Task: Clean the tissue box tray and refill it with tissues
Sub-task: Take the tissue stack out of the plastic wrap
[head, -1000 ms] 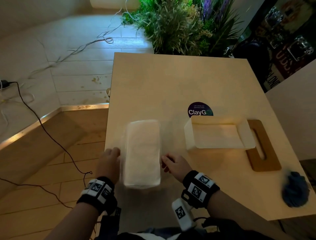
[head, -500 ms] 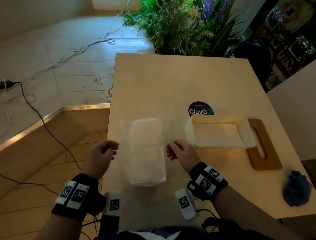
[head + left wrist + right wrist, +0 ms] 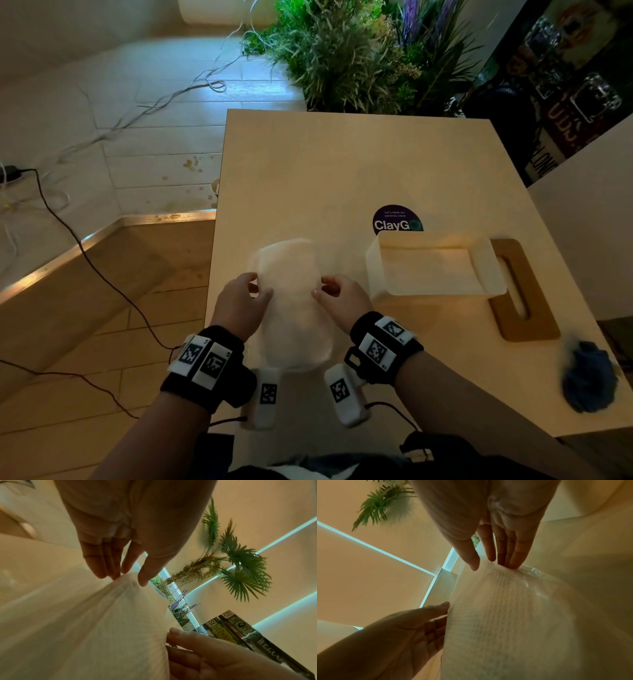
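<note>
A white tissue pack (image 3: 293, 308) in clear plastic wrap is at the near middle of the table, lengthwise away from me. My left hand (image 3: 262, 286) pinches its left side and my right hand (image 3: 320, 287) pinches its right side. In the left wrist view the left hand (image 3: 127, 576) has thumb and fingers closed over a ridge of the tissue pack (image 3: 96, 622). The right wrist view shows the right hand (image 3: 485, 565) pinching the tissue pack (image 3: 505, 615) the same way. The empty white tissue box tray (image 3: 375, 274) stands to the right, apart from both hands.
A brown wooden lid (image 3: 527, 308) with a slot lies partly under the tray's right side. A blue cloth (image 3: 589, 380) sits near the table's right front corner. A round ClayG sticker (image 3: 394, 219) is behind the tray. Plants (image 3: 359, 58) stand past the far edge; cables run over the floor on the left.
Both hands were off the pack half a second ago. They have closed in from each side and taken hold of it; the pack now looks bowed and blurred.
</note>
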A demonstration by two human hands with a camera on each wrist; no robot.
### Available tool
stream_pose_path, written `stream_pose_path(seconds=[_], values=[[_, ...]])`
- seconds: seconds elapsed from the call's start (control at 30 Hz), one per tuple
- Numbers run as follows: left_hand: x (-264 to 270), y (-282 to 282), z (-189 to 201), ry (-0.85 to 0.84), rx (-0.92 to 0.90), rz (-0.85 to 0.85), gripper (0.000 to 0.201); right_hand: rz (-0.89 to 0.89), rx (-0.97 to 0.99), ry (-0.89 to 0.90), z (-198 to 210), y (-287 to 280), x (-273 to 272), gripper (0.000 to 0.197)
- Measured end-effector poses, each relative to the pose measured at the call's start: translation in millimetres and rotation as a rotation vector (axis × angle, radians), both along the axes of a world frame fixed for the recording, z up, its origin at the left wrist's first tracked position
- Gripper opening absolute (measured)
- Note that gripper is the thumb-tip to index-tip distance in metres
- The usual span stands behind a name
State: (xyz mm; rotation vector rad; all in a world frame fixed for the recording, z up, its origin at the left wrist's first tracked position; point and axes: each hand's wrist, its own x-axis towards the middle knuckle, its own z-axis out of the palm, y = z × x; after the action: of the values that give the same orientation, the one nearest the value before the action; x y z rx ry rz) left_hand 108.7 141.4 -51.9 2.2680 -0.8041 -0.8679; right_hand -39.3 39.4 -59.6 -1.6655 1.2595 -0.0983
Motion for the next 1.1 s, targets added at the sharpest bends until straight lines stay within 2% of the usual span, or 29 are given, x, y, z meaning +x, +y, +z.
stream_pose_path(seconds=[0.13, 0.4, 0.53, 0.63, 0.73, 0.8, 0.97, 1.03, 1.1], values=[[-0.4, -4.8, 0.1, -0.042, -0.032, -0.007, 0.029, -0.037, -0.022, -0.06, 1.6, 0.1, -0.9, 0.035], [-3.9, -7.1, -2.5, 0.187, -0.043, 0.136, 0.066, -0.007, 0.012, -0.074, -1.6, 6.5, 1.9, 0.041], [-7.4, -6.1, -6.9, 0.231, -0.084, 0.204, 0.074, -0.003, -0.018, -0.138, 2.4, 7.1, 2.1, 0.038], [-10.1, -5.4, -6.2, 0.245, -0.169, 0.252, 0.073, -0.006, 0.014, -0.156, 3.3, 6.2, 1.6, 0.041], [-13.8, -3.7, -3.4, 0.371, -0.298, 0.32, 0.076, -0.032, 0.031, -0.164, 3.1, 5.7, 1.2, 0.046], [-14.5, -0.1, -0.6, 0.479, -0.395, 0.348, 0.083, -0.056, 0.027, -0.166, 4.2, 4.2, -0.9, 0.056], [-6.3, 10.0, 5.7, 0.782, -0.539, 0.267, 0.106, -0.062, 0.167, -0.329, 17.7, -3.7, -6.4, 0.083], [-5.3, 11.3, 8.1, 0.799, -0.578, 0.198, 0.104, -0.059, 0.274, -0.406, 19.1, -4.3, -3.5, 0.089], [-6.7, 10.5, 12.6, 0.744, -0.599, 0.134, 0.101, -0.08, 0.357, -0.466, 20.3, -0.5, 3.8, 0.091]])
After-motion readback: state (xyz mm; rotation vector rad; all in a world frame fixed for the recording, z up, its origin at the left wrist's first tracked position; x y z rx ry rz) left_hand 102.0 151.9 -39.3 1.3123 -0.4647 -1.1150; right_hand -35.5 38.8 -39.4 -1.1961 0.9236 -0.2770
